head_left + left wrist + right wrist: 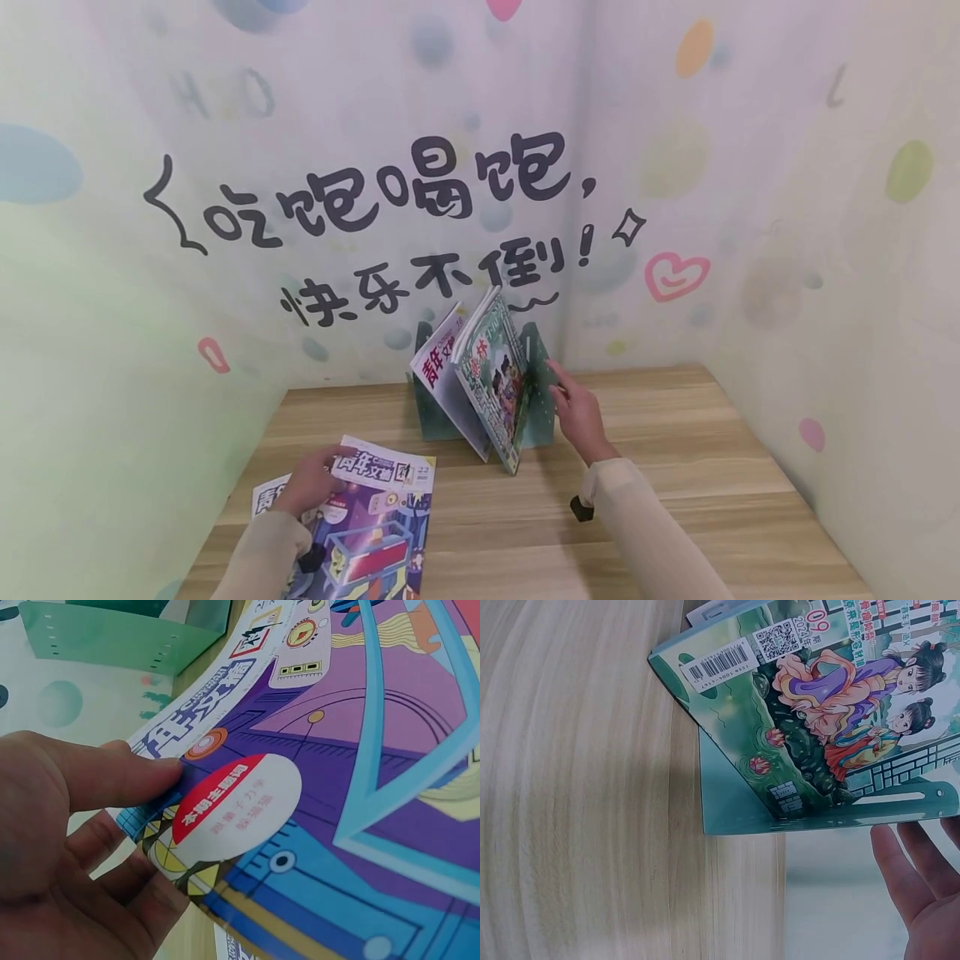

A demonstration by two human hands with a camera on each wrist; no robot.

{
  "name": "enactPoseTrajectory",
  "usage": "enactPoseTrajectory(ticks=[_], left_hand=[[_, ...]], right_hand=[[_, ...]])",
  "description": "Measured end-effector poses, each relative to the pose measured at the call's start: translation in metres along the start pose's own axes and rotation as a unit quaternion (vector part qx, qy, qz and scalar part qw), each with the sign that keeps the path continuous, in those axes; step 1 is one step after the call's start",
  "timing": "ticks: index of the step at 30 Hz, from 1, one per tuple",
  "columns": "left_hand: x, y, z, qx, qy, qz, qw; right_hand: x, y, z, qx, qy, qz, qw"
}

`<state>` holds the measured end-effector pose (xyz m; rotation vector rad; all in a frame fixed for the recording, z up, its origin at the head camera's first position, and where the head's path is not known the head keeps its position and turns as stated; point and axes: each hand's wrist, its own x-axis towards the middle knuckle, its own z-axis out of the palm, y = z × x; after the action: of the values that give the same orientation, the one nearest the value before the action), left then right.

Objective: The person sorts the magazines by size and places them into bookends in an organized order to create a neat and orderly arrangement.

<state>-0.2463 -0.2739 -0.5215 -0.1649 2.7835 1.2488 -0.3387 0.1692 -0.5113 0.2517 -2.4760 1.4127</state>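
My left hand (311, 482) pinches the left edge of a purple-covered magazine (382, 521), thumb on the cover and fingers beneath, as the left wrist view shows (360, 772). Another magazine (264, 497) lies partly hidden below it. At the back of the table stands a green book stand (542, 408). Two magazines lean in it: a white-covered one (447, 396) and a green illustrated one (495, 387), both tilted. My right hand (579, 417) is at the stand's right side panel, its extended fingertips (885, 838) touching the outer face.
The wood-grain table (600, 533) runs back to a printed wall (480, 100) with black lettering and coloured spots. Side walls (885, 275) close in on the left and right. A black wrist device (581, 508) sits at the right cuff.
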Motion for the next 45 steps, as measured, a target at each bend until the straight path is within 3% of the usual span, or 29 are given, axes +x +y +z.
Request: enactPoseTrajectory(ticks=[6, 23, 33, 41, 45], left_hand=[[-0.001, 0.005, 0.001, -0.002, 0.0, -0.001, 1.0], [-0.004, 0.007, 0.007, -0.081, 0.005, -0.007, 0.9967], [-0.004, 0.006, 0.008, -0.087, 0.008, 0.002, 0.9962], [-0.008, 0.017, 0.005, -0.122, 0.0, -0.014, 0.9925], [-0.008, 0.023, 0.004, -0.122, -0.005, 0.001, 0.9925]], right_hand=[[0.0, -0.001, 0.0, 0.003, -0.001, 0.003, 1.0], [0.0, 0.002, 0.001, -0.001, -0.002, 0.005, 1.0], [-0.001, 0.001, 0.001, 0.004, -0.008, 0.008, 1.0], [0.0, 0.0, 0.001, 0.001, -0.006, 0.007, 1.0], [0.0, 0.002, 0.001, 0.001, -0.001, 0.003, 1.0]])
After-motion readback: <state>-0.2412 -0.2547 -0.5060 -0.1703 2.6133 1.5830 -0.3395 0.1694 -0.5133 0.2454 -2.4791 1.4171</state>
